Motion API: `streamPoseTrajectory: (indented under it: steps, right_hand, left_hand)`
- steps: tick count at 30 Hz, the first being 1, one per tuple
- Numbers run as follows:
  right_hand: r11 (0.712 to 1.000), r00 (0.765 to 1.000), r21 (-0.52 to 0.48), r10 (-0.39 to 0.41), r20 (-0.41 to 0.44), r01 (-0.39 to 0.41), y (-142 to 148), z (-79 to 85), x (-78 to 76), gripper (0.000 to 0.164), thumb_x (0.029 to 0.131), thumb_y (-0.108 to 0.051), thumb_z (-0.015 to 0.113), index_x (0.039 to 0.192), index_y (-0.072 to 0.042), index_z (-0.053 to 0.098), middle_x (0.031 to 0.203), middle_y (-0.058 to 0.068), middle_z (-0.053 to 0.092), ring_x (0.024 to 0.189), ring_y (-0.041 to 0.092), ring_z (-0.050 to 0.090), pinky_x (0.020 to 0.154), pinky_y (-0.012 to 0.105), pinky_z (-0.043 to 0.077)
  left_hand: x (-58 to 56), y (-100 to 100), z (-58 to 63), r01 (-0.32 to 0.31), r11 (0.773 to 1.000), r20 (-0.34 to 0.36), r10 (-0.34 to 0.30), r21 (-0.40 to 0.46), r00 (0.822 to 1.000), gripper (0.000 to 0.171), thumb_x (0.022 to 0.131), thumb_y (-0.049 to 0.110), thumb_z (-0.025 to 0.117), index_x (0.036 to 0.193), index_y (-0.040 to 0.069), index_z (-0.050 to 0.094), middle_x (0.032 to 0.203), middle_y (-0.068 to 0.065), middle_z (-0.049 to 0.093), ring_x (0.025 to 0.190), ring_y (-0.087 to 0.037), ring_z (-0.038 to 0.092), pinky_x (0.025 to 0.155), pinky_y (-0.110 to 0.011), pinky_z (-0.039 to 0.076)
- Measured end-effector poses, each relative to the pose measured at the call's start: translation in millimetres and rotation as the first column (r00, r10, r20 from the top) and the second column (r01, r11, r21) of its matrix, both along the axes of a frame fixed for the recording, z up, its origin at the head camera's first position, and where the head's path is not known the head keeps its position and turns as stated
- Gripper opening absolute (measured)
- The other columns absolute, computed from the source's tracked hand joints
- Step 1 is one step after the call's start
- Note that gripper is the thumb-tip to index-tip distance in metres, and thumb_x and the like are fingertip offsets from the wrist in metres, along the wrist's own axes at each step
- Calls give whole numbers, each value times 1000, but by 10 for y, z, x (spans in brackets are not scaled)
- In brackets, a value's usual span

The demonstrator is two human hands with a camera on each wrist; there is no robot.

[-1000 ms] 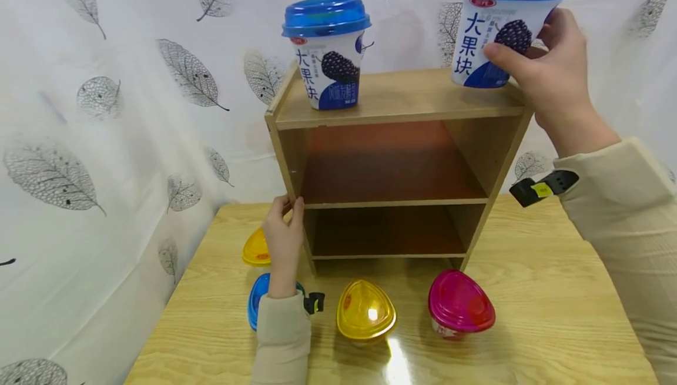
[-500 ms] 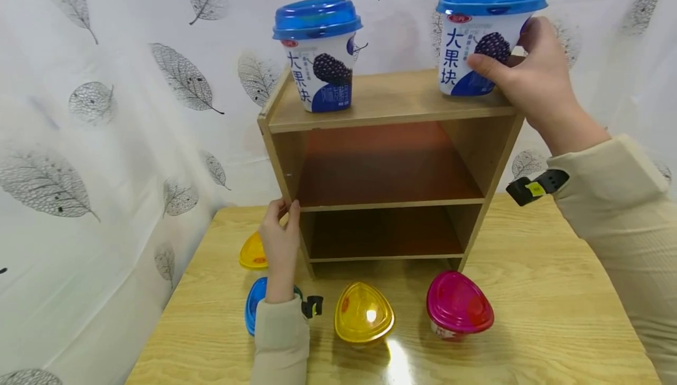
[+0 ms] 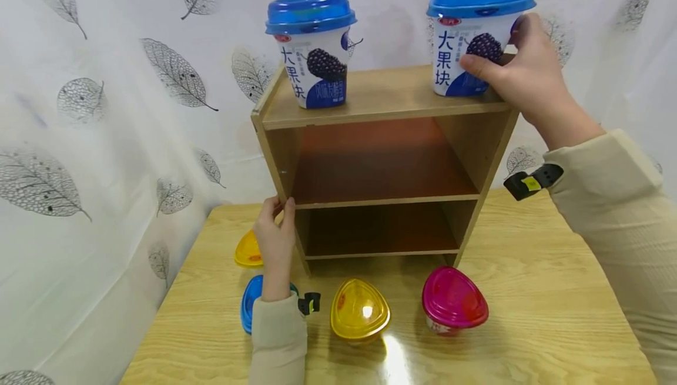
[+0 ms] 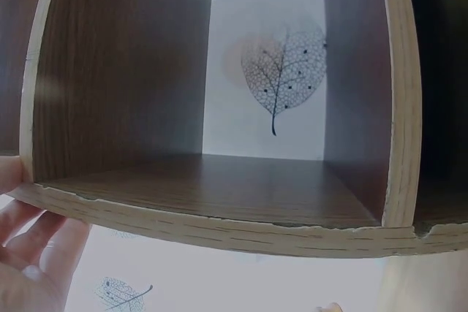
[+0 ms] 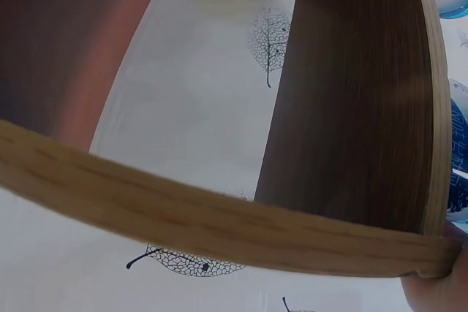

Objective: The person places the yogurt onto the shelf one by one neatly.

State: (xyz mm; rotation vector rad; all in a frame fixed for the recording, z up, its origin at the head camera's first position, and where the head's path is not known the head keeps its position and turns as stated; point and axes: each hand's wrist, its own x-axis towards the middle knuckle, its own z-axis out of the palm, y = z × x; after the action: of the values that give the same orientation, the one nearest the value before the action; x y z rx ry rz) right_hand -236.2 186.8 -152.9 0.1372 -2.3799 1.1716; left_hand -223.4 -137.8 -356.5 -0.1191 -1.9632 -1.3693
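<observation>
My right hand [image 3: 536, 73] grips a white yogurt cup [image 3: 449, 62] with a blue lid and a blackberry picture. Its thumb lies across the front, and the other fingers go behind the cup. The cup is upright at the right end of the wooden shelf's [image 3: 383, 114] top board. A matching yogurt cup [image 3: 322, 76] stands at the left end. My left hand [image 3: 275, 229] pinches the left side panel near the middle shelf. In the left wrist view, thumb and fingers [image 4: 62, 250] lie either side of the panel edge. The right wrist view shows only part of the right hand [image 5: 428, 294].
On the wood-grain table [image 3: 534, 308], a yellow-lidded cup [image 3: 359, 308] and a pink-lidded cup [image 3: 455, 297] stand before the shelf. A blue-lidded cup [image 3: 248, 305] and another yellow-lidded cup [image 3: 247, 250] are partly behind the left arm. A leaf-patterned curtain [image 3: 127, 156] hangs behind.
My right hand has brought its yogurt cup down and back onto the top board's right end. The left hand keeps its place on the side panel. The head view has shifted slightly.
</observation>
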Motion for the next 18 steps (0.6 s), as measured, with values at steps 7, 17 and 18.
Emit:
streamPoseTrajectory:
  steps: [7, 17, 18]
  right_hand:
    - [1000, 998, 7, -7, 60, 7, 0, 50, 0, 69, 83, -33, 58, 136, -16, 18, 139, 10, 27, 126, 26, 29, 103, 38, 23]
    - [999, 997, -36, -15, 70, 17, 0, 33, 27, 75, 81, -38, 58, 138, -19, 14, 140, 11, 26, 126, 26, 29, 102, 41, 22]
    - [998, 998, -54, -13, 60, 16, -1, 24, 36, 75, 81, -38, 58, 139, -20, 13, 140, 11, 26, 126, 24, 29, 102, 40, 22]
  left_hand:
    - [-11, -5, -3, -11, 1000, 15, 11, 4, 1000, 20, 87, 12, 57, 92, -7, 57, 95, -20, 61, 94, -33, 58, 76, -44, 48]
    - [-7, 3, -4, -2, 1000, 25, 1, 16, 1000, 22, 87, 14, 57, 94, -7, 57, 96, -21, 61, 94, -34, 57, 78, -45, 47]
    - [-5, 3, -1, -5, 1000, 28, 4, 15, 1000, 22, 87, 14, 57, 94, -7, 57, 96, -21, 61, 94, -34, 57, 78, -45, 47]
